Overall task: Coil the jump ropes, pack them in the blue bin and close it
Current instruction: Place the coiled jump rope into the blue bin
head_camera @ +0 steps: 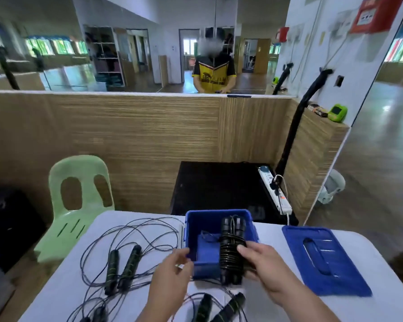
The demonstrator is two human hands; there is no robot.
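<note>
The open blue bin [197, 220] stands on the white table [277, 307] at its far middle. My right hand [260, 263] grips a coiled jump rope [232, 249], its cord wound round the two black handles, over the bin's near right corner. My left hand [172, 270] rests at the bin's near left edge, fingers loosely curled; whether it pinches anything is unclear. The blue lid [323, 259] lies flat to the right of the bin. A loose jump rope [122, 267] sprawls on the left. Another jump rope's handles [219, 307] lie at the near edge.
A green plastic chair [79, 201] stands left of the table. A black mat [219, 187] with a white power strip [277, 191] lies behind the table, below a wooden partition [137, 135]. A mirror above it reflects a person in a yellow shirt.
</note>
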